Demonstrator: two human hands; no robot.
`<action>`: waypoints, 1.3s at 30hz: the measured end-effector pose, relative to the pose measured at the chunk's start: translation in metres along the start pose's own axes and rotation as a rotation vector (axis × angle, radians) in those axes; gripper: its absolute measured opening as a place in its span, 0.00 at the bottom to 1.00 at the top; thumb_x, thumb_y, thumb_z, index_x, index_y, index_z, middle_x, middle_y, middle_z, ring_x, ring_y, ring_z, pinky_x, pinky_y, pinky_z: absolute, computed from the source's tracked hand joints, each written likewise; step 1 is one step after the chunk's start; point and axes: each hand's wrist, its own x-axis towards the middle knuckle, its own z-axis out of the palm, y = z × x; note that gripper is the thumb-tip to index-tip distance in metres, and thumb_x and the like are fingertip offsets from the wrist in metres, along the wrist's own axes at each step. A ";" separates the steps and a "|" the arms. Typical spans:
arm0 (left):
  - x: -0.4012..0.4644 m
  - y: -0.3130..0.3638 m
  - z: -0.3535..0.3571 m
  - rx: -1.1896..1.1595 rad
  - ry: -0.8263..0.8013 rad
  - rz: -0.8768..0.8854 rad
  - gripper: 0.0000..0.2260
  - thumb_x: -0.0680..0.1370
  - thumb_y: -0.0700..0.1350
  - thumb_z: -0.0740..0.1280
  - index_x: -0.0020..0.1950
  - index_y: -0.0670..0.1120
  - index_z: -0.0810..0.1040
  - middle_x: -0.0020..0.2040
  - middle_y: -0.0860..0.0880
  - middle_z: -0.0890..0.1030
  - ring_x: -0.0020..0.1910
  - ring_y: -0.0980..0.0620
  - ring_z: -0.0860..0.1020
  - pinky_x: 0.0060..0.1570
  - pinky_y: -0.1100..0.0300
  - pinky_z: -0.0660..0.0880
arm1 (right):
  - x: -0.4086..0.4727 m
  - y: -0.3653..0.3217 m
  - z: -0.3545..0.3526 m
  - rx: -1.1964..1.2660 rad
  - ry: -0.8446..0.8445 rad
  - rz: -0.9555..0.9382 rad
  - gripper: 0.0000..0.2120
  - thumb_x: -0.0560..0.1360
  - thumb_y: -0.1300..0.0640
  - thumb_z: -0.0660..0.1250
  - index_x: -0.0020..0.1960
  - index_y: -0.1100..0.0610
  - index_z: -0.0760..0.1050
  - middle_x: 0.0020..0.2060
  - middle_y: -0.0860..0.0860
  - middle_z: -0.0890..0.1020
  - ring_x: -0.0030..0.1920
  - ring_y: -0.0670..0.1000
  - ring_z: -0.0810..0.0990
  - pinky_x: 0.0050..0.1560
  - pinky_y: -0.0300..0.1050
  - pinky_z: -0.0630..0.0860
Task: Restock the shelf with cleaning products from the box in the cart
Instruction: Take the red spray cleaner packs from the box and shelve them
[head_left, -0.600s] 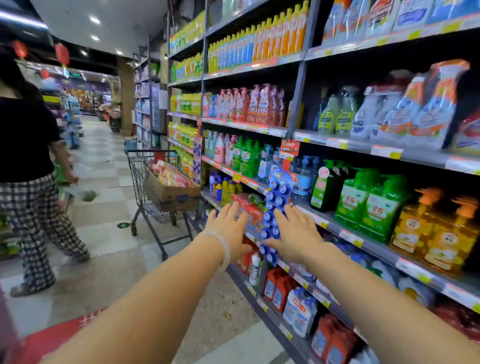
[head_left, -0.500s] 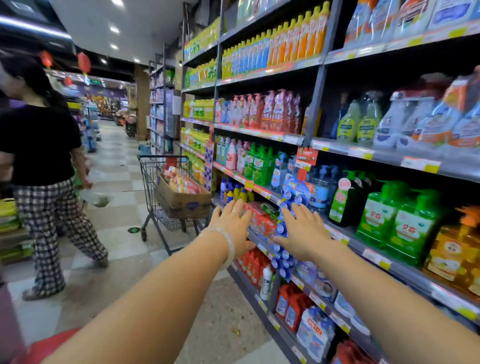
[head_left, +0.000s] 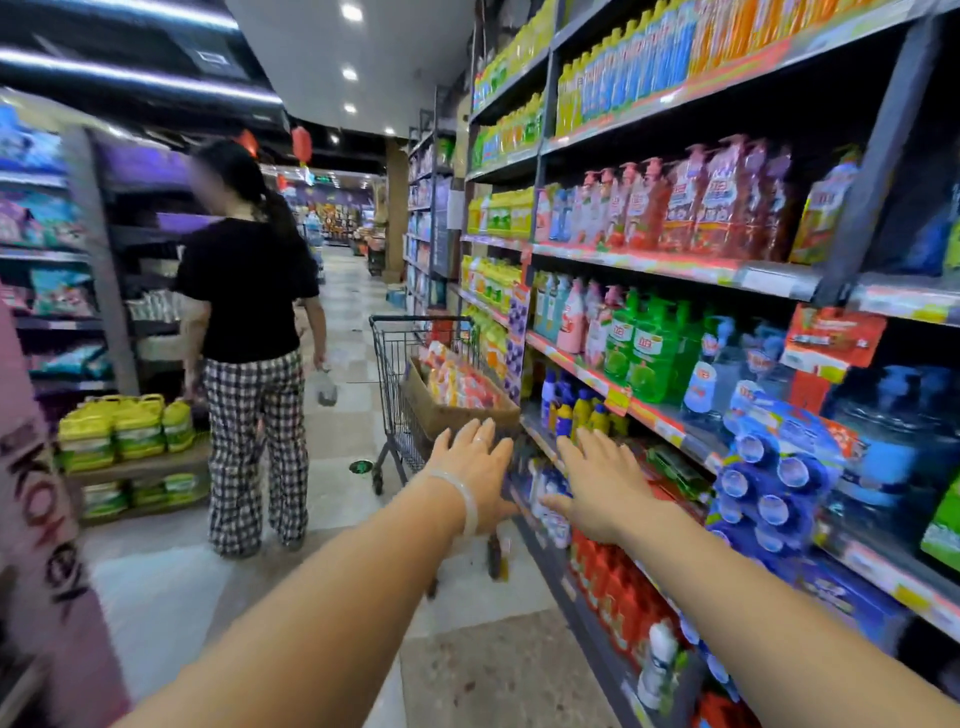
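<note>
Grip slack, both hands (head_left: 478, 467) outstretched

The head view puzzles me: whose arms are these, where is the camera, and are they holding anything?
There is no robot here. The camera is worn on a person's head and looks forward and down, so the two bare arms are the wearer's own. The left hand, with a pale bracelet, and the right hand reach forward with fingers straight, holding nothing. Ahead stands a shopping cart carrying a cardboard box of colourful packets. On the right, shelves hold cleaning bottles, and blue packs hang at their edge. Another shopper stands in the aisle.
</note>
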 end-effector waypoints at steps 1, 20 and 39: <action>0.021 -0.009 0.004 -0.003 -0.005 -0.016 0.35 0.78 0.61 0.58 0.78 0.48 0.47 0.79 0.45 0.44 0.78 0.45 0.43 0.75 0.45 0.47 | 0.025 0.003 0.005 -0.004 0.007 -0.018 0.37 0.78 0.40 0.57 0.78 0.54 0.46 0.77 0.55 0.46 0.77 0.57 0.44 0.76 0.56 0.47; 0.385 -0.212 0.079 -0.019 -0.075 -0.141 0.36 0.77 0.60 0.62 0.78 0.49 0.49 0.79 0.45 0.46 0.78 0.45 0.45 0.76 0.46 0.48 | 0.453 -0.006 0.083 0.044 -0.113 -0.107 0.37 0.78 0.40 0.57 0.78 0.55 0.45 0.77 0.56 0.46 0.77 0.58 0.43 0.75 0.57 0.45; 0.736 -0.428 0.156 -0.016 -0.212 -0.089 0.32 0.77 0.57 0.62 0.77 0.47 0.54 0.77 0.45 0.55 0.76 0.45 0.53 0.74 0.48 0.54 | 0.851 -0.014 0.165 0.070 -0.235 0.012 0.37 0.77 0.38 0.57 0.77 0.55 0.48 0.77 0.56 0.50 0.77 0.57 0.48 0.75 0.58 0.48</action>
